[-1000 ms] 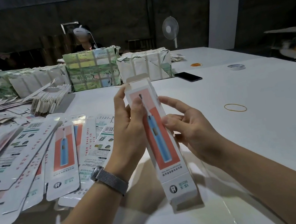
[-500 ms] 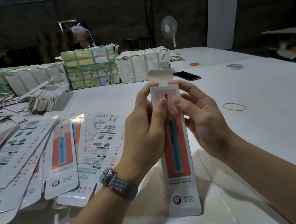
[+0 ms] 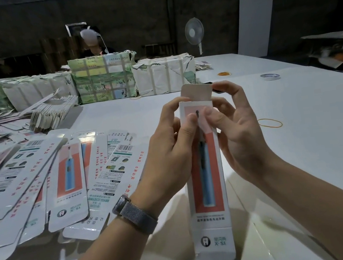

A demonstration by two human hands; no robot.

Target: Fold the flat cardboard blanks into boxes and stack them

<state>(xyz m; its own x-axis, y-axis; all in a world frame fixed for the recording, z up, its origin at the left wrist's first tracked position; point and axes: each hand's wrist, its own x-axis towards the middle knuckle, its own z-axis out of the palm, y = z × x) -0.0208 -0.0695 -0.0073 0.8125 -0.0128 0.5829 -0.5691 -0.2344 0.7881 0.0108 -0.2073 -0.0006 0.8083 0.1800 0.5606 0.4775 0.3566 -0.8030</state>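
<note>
Hands first: your left hand (image 3: 169, 149) and right hand (image 3: 238, 134) both grip the upper part of one tall, narrow box (image 3: 207, 190), which stands upright on its bottom end on the white table (image 3: 311, 155) directly in front of you. Your left thumb presses on the printed front face near the top while the left fingers curl round the box's left edge; your right thumb lies on the front face just beside it, and your right fingers wrap round the right edge, with the index finger up at the top flap (image 3: 196, 92). That flap stands open, sticking up above the box mouth, its plain unprinted side facing you. A metal-mesh watch (image 3: 134, 214) sits on your left wrist. To the left of your left hand, flat blanks (image 3: 68, 182) lie fanned out and overlapping on the table, printed with the same orange and blue design. Beyond them, further left and away from you, more blanks sit in a loose heap (image 3: 53, 113). Past your hands, wrapped bundles (image 3: 102, 77) stand in a row across the table, and another person (image 3: 95, 46) sits behind them. To the right of your right hand a yellow rubber band (image 3: 270, 122) lies flat on the table, with a roll of tape (image 3: 270, 77) further off. A standing fan (image 3: 194, 32) is at the far edge.
</note>
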